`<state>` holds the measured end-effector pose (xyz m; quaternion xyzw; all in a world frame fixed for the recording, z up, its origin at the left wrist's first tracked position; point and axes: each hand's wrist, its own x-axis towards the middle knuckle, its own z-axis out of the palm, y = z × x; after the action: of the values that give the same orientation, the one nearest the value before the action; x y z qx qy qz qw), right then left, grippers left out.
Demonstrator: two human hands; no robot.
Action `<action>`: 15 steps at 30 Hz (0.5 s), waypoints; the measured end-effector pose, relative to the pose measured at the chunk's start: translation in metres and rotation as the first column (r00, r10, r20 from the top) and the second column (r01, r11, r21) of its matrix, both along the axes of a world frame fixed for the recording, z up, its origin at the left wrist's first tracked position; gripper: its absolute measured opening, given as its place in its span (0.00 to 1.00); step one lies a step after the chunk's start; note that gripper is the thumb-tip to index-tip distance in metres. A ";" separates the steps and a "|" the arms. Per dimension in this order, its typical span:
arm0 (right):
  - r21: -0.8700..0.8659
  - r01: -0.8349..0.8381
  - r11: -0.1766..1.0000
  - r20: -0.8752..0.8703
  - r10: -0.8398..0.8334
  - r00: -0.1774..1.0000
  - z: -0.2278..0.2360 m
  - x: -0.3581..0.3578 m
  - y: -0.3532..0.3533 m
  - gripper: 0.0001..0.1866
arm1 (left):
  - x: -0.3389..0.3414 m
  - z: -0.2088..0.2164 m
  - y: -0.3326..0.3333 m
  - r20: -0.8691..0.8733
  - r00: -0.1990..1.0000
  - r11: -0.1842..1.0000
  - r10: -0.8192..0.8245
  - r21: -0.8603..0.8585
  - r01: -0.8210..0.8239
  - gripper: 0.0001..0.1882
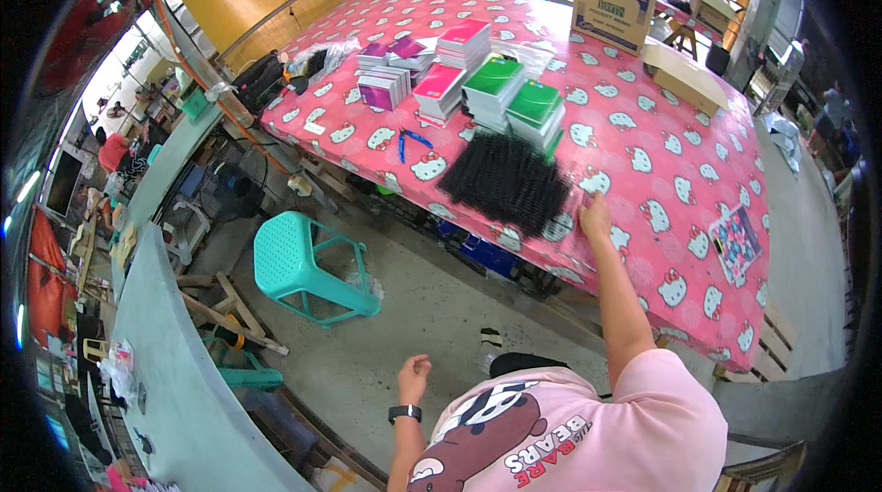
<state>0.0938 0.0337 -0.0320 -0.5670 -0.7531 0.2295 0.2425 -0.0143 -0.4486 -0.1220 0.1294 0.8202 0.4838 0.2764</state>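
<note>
My right hand [595,214] reaches over the pink tablecloth at the table's near side, its fingers closed on the edge of what looks like a clear plastic bag [576,205]. Right beside it lies a wide bundle of black plastic spiral coils [505,181]. Low in front of my body hangs my left hand [413,380], fingers loosely bent and holding nothing, a dark watch [404,413] on its wrist. Behind the coils stand stacks of small notebooks with green covers [494,76], pink covers [439,83] and purple covers [378,90]. Blue-handled pliers [411,143] lie left of the coils.
A cardboard box [614,10] stands at the table's far side, with an open carton [684,79] near it. A printed plastic packet [735,244] lies at the right. A turquoise stool [308,262] stands on the floor, and a grey-green counter [184,373] curves along the left.
</note>
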 end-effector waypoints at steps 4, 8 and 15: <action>0.142 -0.026 0.990 -0.165 0.049 0.985 -0.031 -0.035 -0.001 0.13 | -0.089 0.033 0.044 -0.061 0.998 0.999 -0.018 0.040 0.020 0.11; 0.142 0.006 0.990 -0.074 0.004 0.997 -0.022 -0.070 -0.016 0.11 | -0.160 0.042 0.095 0.011 1.000 0.946 0.013 0.324 -0.015 0.11; 0.177 0.160 0.971 -0.292 -0.103 0.951 -0.035 -0.098 -0.019 0.17 | -0.258 0.102 0.249 -0.224 0.945 0.836 -0.238 0.449 0.317 0.16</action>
<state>-0.0046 0.0152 -0.0667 -0.5507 -0.6904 0.2147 0.4171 -0.2722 -0.1995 -0.0201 0.3496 0.6668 0.6142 0.2366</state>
